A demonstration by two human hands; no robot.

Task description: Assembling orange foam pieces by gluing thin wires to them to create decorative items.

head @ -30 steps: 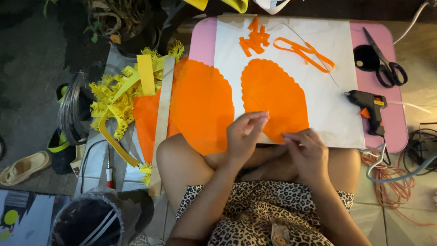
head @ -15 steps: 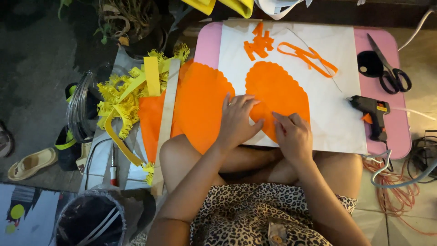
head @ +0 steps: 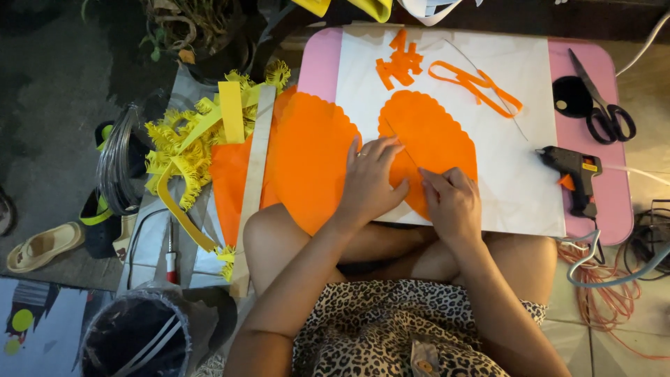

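— Where do you have things now?

— Your left hand (head: 368, 183) lies flat, fingers spread, pressing the orange scalloped paper petal (head: 436, 143) down on the white sheet (head: 516, 105), mid-bench toward the near edge. Your right hand (head: 453, 204) pinches at the petal's lower edge, seemingly on a thin wire.

— What does the next move call for?

— Likely steady pressure along that line while it sets.

The light is artificial and warm, and it falls strongest on the white sheet (head: 523, 139) in the upper middle of the frame. The left side and the upper left corner stay dim, almost black. Soft shadows lie under the left hand (head: 370, 183) and the right hand (head: 453, 206). Focus is sharp in the centre; edges bend slightly.
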